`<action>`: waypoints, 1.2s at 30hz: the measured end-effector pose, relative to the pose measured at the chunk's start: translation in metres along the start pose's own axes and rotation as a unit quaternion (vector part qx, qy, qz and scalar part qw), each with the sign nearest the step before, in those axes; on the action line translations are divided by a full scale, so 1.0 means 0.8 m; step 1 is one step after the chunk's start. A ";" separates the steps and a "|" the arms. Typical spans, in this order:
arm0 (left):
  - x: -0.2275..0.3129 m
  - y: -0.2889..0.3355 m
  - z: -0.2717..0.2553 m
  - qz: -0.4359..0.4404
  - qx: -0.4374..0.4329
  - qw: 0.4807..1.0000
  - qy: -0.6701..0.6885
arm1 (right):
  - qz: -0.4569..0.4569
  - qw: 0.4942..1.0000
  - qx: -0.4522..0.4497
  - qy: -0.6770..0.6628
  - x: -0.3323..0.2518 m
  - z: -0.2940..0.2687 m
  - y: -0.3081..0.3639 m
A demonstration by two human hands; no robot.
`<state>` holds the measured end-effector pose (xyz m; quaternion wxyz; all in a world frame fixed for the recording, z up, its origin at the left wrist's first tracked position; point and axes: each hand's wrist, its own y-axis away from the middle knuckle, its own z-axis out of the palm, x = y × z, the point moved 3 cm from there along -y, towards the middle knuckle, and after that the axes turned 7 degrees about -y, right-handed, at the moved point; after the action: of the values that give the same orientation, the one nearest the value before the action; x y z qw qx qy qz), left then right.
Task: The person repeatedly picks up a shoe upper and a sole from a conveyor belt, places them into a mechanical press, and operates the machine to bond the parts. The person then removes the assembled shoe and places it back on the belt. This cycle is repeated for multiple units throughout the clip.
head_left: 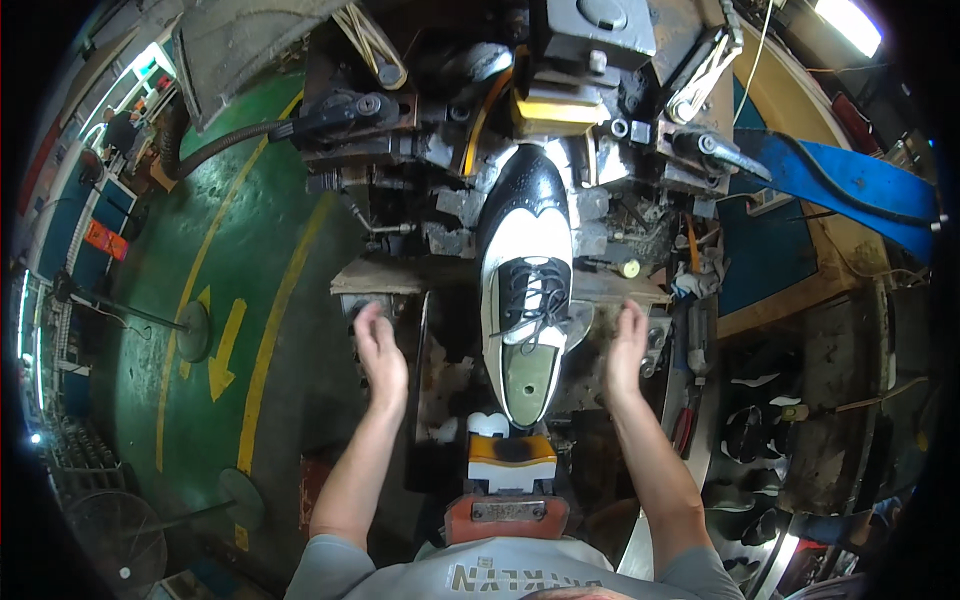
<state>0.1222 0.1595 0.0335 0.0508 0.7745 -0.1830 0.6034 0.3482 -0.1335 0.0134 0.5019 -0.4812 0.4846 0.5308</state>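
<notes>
A black-and-white lace-up shoe point(527, 228) sits in the machine at the middle, its black toe pointing away under a yellow block point(560, 115). Dark laces are tied over it, and an olive-green shoe last point(527, 383) with a round hole fills its heel end. My left hand point(381, 355) is to the left of the shoe, fingers stretched forward near the machine's padded edge. On the other side, my right hand point(626, 350) points forward too, fingers extended beside the machine. Neither hand touches the shoe or holds anything; whether the fingertips touch the machine I cannot tell.
An amber-and-white heel support point(511, 455) stands between the shoe and my body. Metal clamps and levers surround the toe. Several shoes point(748, 434) lie on a rack at the right, near red-handled pliers point(683, 430). A green floor point(225, 300) with yellow markings stretches along the left.
</notes>
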 end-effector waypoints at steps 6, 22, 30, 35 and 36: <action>-0.060 0.003 -0.055 -0.078 0.058 0.994 -0.052 | 0.043 0.979 0.138 0.144 0.109 -0.118 -0.020; -0.077 0.268 0.031 -0.291 -0.497 0.791 0.204 | 0.142 0.963 0.030 0.228 0.143 -0.166 0.153; -0.061 0.244 -0.002 -0.299 -0.406 0.807 0.306 | 0.138 0.987 -0.010 0.088 0.259 -0.263 0.192; -0.094 0.207 -0.091 -0.258 -0.343 0.894 0.128 | 0.205 0.976 -0.050 -0.051 0.194 -0.249 0.207; -0.074 0.191 -0.112 -0.264 -0.352 0.878 0.188 | 0.219 0.974 -0.014 -0.055 0.179 -0.247 0.209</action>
<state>-0.0244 0.0578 -0.0208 0.5114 0.5966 -0.1592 0.5977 0.1812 -0.3255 -0.1374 0.3921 -0.3404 0.5428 0.6601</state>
